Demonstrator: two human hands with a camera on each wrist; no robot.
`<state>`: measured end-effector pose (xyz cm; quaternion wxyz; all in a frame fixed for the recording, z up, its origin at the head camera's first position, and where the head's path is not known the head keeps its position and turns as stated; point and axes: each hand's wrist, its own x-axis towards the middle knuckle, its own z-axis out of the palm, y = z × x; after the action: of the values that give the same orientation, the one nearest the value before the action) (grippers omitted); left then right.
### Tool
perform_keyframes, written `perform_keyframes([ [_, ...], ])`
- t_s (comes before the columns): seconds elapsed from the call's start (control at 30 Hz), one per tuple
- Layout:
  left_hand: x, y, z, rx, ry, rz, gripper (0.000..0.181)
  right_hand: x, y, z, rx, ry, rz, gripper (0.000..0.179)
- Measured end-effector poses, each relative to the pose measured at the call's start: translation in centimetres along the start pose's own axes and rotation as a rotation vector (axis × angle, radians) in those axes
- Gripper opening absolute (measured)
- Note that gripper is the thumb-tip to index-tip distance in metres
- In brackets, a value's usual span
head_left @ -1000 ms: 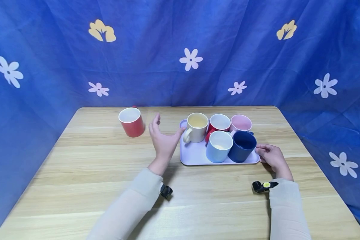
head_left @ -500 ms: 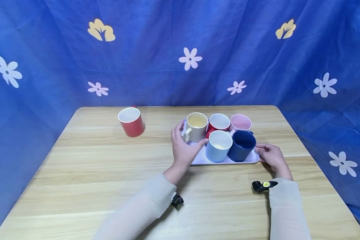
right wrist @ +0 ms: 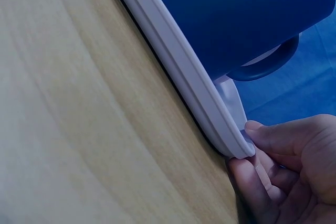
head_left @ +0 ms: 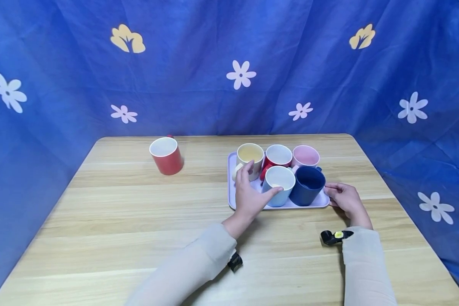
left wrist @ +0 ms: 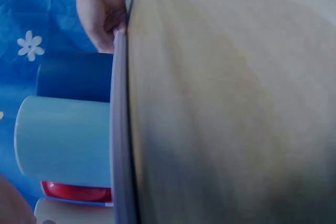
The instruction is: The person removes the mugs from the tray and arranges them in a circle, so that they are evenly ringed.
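Note:
A lilac tray (head_left: 232,199) carries a cream mug (head_left: 258,168), a red mug (head_left: 279,155), a pink mug (head_left: 306,156), a light blue mug (head_left: 285,197) and a navy mug (head_left: 305,194). My left hand (head_left: 248,199) reaches over the tray's front left with fingers and thumb spread. Its thumb overlaps the light blue mug and its fingers overlap the cream one; contact cannot be told. At the tray's front right corner, my right hand (head_left: 346,199) pinches the rim between thumb and fingers, clearer in the right wrist view, beside the navy mug (right wrist: 241,14).
Another red mug (head_left: 169,162), white inside, stands by itself at the back left of the wooden table (head_left: 110,221). Behind the table hangs a blue curtain (head_left: 191,106) with flower prints. The mugs on the tray stand close together.
From left of the cream mug, my left hand has moved right across the tray to the front of the light blue mug. My right hand keeps its pinch; tray and mugs look unmoved.

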<state>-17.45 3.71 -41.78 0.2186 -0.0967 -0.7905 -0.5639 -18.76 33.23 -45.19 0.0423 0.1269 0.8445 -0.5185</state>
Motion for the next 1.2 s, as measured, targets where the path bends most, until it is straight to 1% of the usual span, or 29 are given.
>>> perform_keyframes([
  [0.17,-0.3,-0.4,0.8,0.000,-0.021,-0.008,0.095,0.0,-0.1,0.1,0.006,0.005,-0.003,0.040],
  [0.33,-0.6,-0.5,1.4,0.027,-0.060,-0.054,0.099,0.0,-0.1,0.2,0.006,0.007,-0.002,0.041],
  [0.5,-0.6,-0.7,1.9,0.049,-0.074,-0.057,0.100,-0.1,-0.1,0.1,0.004,0.010,0.009,0.040],
  [0.77,-0.6,-0.8,2.6,0.080,-0.103,-0.072,0.096,-0.1,-0.1,0.2,-0.006,0.014,0.002,0.041],
  [0.9,-0.5,-0.8,3.0,0.109,-0.100,-0.084,0.094,-0.1,-0.2,0.2,0.001,0.015,0.003,0.040],
  [1.2,-0.1,-0.9,3.4,0.150,-0.076,-0.074,0.088,-0.1,-0.1,0.2,0.023,0.012,0.005,0.040],
])
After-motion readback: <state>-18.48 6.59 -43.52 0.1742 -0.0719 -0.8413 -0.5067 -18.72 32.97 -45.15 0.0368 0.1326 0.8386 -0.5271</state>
